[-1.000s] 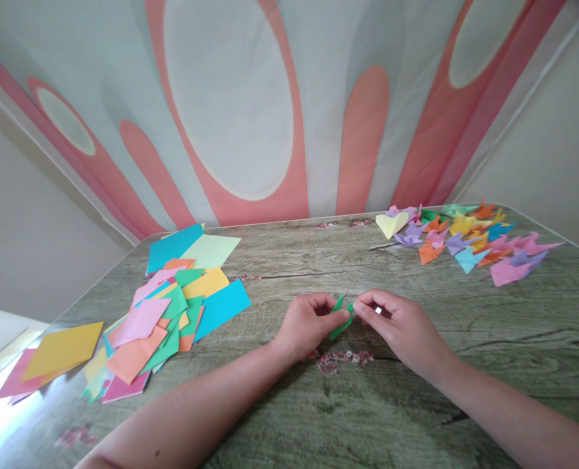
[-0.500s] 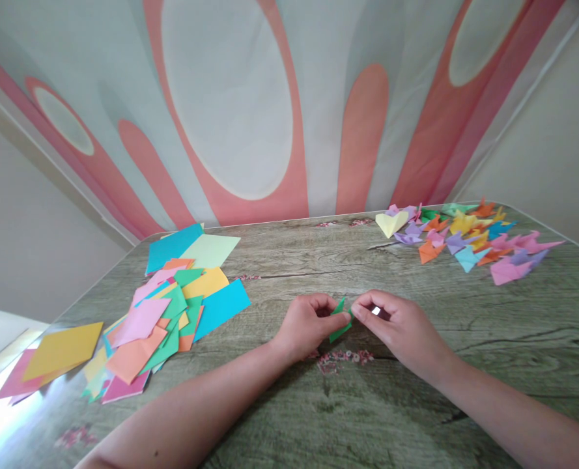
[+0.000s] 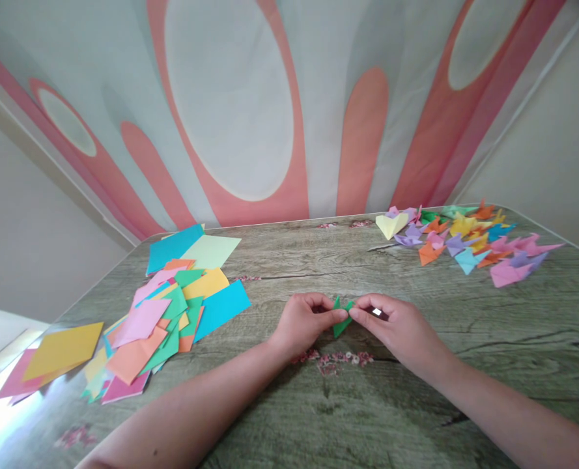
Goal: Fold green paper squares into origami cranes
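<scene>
A small folded green origami paper [image 3: 340,326] is held between my two hands, low over the middle of the table. My left hand [image 3: 306,324] pinches its left side between thumb and fingers. On the opposite side, my right hand [image 3: 391,326] grips an upper point of the paper with thumb and forefinger. Pointed flaps stick up between the fingertips, and a narrower tip points down toward me. My fingers cover part of the folds.
Loose coloured paper sheets [image 3: 140,322] lie in a spread heap on the left. Folded paper figures [image 3: 469,225] in several colours cluster at the back right, beside a pale yellow folded heart [image 3: 391,225]. A patterned cloth [image 3: 230,98] hangs behind the wood-grain table [image 3: 289,260].
The green paper has turned a little, and its flaps now spread apart in a V. My right fingertips have shifted slightly left, closer to my left hand.
</scene>
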`<action>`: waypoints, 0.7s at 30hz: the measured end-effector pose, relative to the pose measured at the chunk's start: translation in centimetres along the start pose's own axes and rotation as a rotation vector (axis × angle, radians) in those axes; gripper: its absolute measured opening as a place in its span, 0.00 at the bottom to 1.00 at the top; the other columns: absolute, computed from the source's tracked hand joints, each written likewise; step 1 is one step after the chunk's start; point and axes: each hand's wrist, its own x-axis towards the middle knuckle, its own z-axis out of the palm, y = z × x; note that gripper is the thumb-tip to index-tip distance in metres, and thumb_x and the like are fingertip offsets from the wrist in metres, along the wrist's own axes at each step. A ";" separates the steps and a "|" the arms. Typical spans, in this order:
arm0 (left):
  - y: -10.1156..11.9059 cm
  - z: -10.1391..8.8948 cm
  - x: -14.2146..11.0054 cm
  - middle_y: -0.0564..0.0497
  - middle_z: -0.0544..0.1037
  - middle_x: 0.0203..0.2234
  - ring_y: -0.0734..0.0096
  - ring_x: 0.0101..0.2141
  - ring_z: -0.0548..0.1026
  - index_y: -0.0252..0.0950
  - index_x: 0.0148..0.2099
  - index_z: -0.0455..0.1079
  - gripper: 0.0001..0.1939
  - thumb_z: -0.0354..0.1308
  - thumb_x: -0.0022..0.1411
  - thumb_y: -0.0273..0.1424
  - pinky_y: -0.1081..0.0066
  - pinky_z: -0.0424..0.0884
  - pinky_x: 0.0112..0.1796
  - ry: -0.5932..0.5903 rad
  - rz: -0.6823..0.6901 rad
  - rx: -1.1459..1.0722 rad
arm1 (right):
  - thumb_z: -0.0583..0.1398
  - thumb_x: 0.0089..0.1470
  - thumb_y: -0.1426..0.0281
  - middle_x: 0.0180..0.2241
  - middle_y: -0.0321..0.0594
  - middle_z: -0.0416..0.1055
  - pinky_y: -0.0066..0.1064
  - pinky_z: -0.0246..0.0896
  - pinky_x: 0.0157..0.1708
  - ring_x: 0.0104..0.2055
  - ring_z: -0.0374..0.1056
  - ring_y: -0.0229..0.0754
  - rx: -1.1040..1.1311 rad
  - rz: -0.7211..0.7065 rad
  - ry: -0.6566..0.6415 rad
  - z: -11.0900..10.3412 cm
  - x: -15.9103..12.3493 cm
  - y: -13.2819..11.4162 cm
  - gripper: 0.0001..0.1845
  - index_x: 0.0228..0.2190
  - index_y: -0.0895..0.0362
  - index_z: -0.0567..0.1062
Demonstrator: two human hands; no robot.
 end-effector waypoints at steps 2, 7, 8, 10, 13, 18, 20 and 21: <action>0.0 -0.1 0.1 0.55 0.71 0.19 0.78 0.21 0.65 0.32 0.25 0.70 0.16 0.67 0.48 0.41 0.76 0.60 0.25 -0.015 -0.009 -0.015 | 0.58 0.56 0.59 0.30 0.35 0.76 0.31 0.62 0.35 0.33 0.71 0.42 0.011 0.004 -0.014 0.1 0.0 0.1 0.13 0.30 0.53 0.76; 0.1 -0.1 0.1 0.55 0.69 0.17 0.79 0.20 0.63 0.32 0.24 0.70 0.18 0.66 0.48 0.43 0.76 0.58 0.24 0.025 0.020 0.012 | 0.58 0.56 0.60 0.30 0.35 0.76 0.32 0.62 0.34 0.33 0.70 0.42 0.000 -0.030 -0.046 0.2 0.0 0.2 0.11 0.31 0.53 0.76; 0.1 -0.1 0.1 0.55 0.69 0.17 0.79 0.20 0.63 0.32 0.24 0.69 0.18 0.66 0.49 0.43 0.77 0.58 0.24 0.024 0.022 0.011 | 0.57 0.57 0.61 0.29 0.35 0.75 0.31 0.61 0.33 0.32 0.69 0.42 -0.014 -0.036 -0.047 0.2 -0.1 0.2 0.11 0.30 0.53 0.76; 0.2 -0.1 0.1 0.55 0.69 0.17 0.79 0.20 0.64 0.32 0.24 0.70 0.19 0.66 0.49 0.44 0.77 0.60 0.25 0.005 0.020 -0.004 | 0.56 0.57 0.62 0.27 0.34 0.73 0.31 0.60 0.31 0.30 0.67 0.41 -0.042 -0.053 -0.037 0.2 -0.1 0.2 0.11 0.28 0.53 0.75; 0.2 -0.2 0.2 0.54 0.71 0.19 0.77 0.21 0.66 0.32 0.26 0.71 0.19 0.66 0.49 0.45 0.76 0.63 0.26 -0.041 0.010 -0.013 | 0.55 0.58 0.62 0.26 0.35 0.72 0.31 0.59 0.30 0.28 0.66 0.40 -0.078 -0.099 -0.001 0.2 -0.2 0.2 0.11 0.28 0.53 0.73; 0.3 -0.3 0.1 0.53 0.73 0.19 0.77 0.21 0.66 0.33 0.26 0.71 0.16 0.64 0.53 0.41 0.76 0.60 0.24 0.008 0.046 0.104 | 0.54 0.60 0.61 0.27 0.36 0.72 0.31 0.59 0.31 0.29 0.66 0.41 -0.080 -0.122 0.025 0.2 -0.2 0.3 0.12 0.29 0.53 0.71; 0.4 -0.3 0.0 0.53 0.73 0.19 0.77 0.21 0.65 0.33 0.25 0.71 0.15 0.63 0.53 0.40 0.77 0.59 0.25 0.036 0.075 0.116 | 0.54 0.59 0.60 0.29 0.36 0.73 0.31 0.60 0.33 0.31 0.67 0.41 -0.037 -0.094 0.007 0.2 -0.2 0.3 0.12 0.30 0.53 0.72; 0.5 -0.2 -0.1 0.53 0.73 0.19 0.77 0.22 0.65 0.33 0.25 0.71 0.14 0.63 0.54 0.39 0.77 0.59 0.25 0.040 0.083 0.110 | 0.55 0.59 0.59 0.29 0.35 0.73 0.30 0.60 0.33 0.32 0.67 0.41 -0.019 -0.074 -0.008 0.2 -0.2 0.2 0.12 0.31 0.53 0.72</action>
